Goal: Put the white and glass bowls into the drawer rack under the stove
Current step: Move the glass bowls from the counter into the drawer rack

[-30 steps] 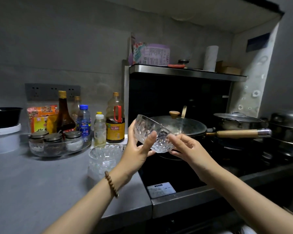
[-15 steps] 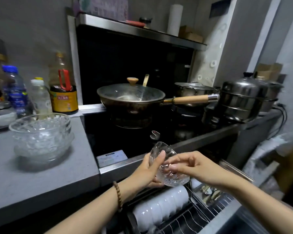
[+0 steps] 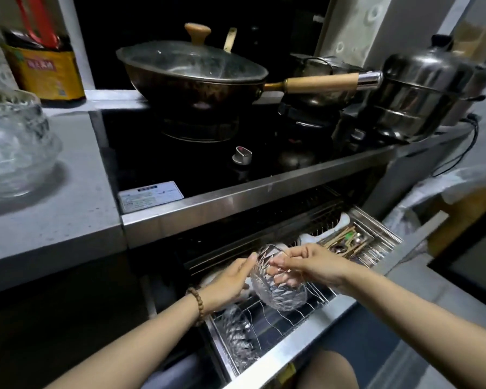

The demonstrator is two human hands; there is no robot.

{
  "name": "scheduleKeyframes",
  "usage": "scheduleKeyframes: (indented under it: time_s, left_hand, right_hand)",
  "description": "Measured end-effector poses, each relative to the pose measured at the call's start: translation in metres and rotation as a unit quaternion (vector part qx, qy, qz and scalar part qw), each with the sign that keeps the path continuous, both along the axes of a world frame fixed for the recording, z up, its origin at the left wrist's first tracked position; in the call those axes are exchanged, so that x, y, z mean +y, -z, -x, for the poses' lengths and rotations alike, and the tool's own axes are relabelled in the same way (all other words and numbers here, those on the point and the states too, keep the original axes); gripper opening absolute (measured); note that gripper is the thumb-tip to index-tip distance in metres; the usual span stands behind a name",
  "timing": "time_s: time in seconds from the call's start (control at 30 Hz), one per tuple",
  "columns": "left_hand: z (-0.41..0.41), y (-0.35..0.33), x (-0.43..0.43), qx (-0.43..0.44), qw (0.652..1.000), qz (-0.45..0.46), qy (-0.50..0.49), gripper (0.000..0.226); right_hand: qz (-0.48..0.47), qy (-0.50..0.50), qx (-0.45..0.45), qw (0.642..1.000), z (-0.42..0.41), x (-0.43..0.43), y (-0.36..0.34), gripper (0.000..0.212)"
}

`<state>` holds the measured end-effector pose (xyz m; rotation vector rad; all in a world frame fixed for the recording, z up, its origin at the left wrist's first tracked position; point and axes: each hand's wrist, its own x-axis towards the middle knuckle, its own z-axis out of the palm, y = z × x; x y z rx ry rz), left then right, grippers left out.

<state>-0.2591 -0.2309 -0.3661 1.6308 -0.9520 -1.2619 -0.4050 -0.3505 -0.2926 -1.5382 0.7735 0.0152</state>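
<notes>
Glass bowl [image 3: 278,284] is held tilted just above the wires of the drawer rack [image 3: 289,349], which is pulled out under the stove [image 3: 208,164]. It is gripped by the right hand [image 3: 314,265], whose fingers are hooked over the rim into the bowl. It is cupped from the opposite side by the left hand [image 3: 227,284], with the thumb laid against the cut-glass wall. The bowl is not yet seated in a slot.

Some racked glass bowls [image 3: 239,338] are stood on edge at the near left end of the rack. White shapes glimpsed past the left hand may be the white bowls [image 3: 208,278], though too little is shown to be sure. A stack of glass bowls [image 3: 14,147] is seen on the counter [image 3: 76,209] to the left of the stove, well apart from the rack.

The task is judged to be partly done. Part of the glassware is stowed and one bowl is about to be placed. The stack on the counter is left to be brought down.
</notes>
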Motion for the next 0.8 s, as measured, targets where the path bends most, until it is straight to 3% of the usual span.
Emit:
scheduleKeyframes:
  time_s: [0.13,0.27,0.63,0.8]
  left_hand:
    - [-0.014,0.042,0.011,-0.201,0.979,-0.022,0.013,0.065]
    - [-0.023,0.078,0.022,-0.37,0.923,-0.065,0.088,0.084]
    - [-0.016,0.134,0.019,-0.479,0.869,-0.067,0.11,0.119]
    - [-0.015,0.144,0.019,-0.515,0.851,-0.047,0.092,0.12]
  right_hand:
    - [-0.017,0.036,0.054,0.998,-0.007,-0.006,0.033,0.006]
    - [-0.03,0.049,0.116,0.992,-0.015,-0.018,0.065,0.009]
    - [-0.075,0.039,0.223,0.971,-0.036,-0.031,0.131,0.01]
    - [-0.109,-0.011,0.257,0.96,-0.048,-0.03,0.152,0.014]
